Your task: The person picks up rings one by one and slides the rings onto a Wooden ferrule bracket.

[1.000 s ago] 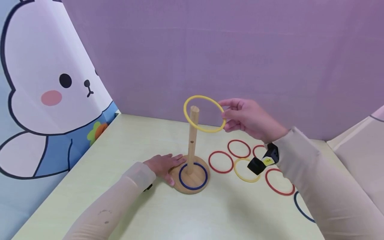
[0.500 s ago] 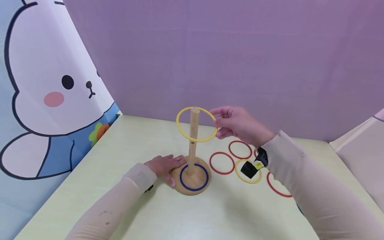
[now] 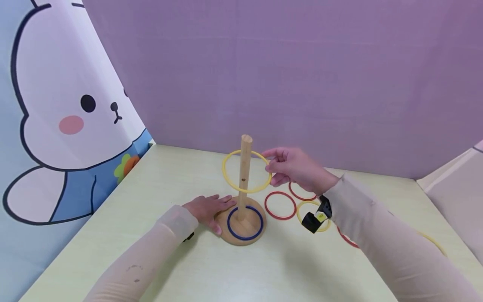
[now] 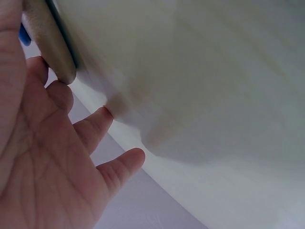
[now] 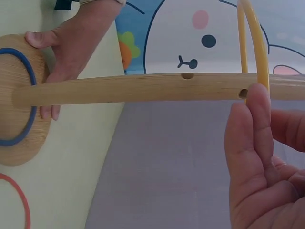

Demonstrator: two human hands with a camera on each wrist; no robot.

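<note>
A wooden post (image 3: 245,167) stands upright on a round wooden base (image 3: 226,235). Around its foot a blue ring (image 3: 245,239) lies flat on the base. My right hand (image 3: 296,170) pinches the right side of a yellow ring (image 3: 249,191) between thumb and fingers. That ring encircles the post below its top, well above the base; the right wrist view shows the same ring (image 5: 259,47) around the post near its holes. My left hand (image 3: 206,209) rests on the left edge of the base with fingers spread, and its fingertips touch the wood in the left wrist view.
Right of the base a red ring (image 3: 280,218) lies on the pale table (image 3: 211,277). Beyond it are another red ring (image 3: 302,197) and a yellow ring (image 3: 307,202). The right sleeve partly covers further rings. A purple backdrop (image 3: 302,84) rises behind the table.
My right hand has moved left and down, bringing the yellow ring from beside the post's top to around the post, below its top. The left hand stays on the base.
</note>
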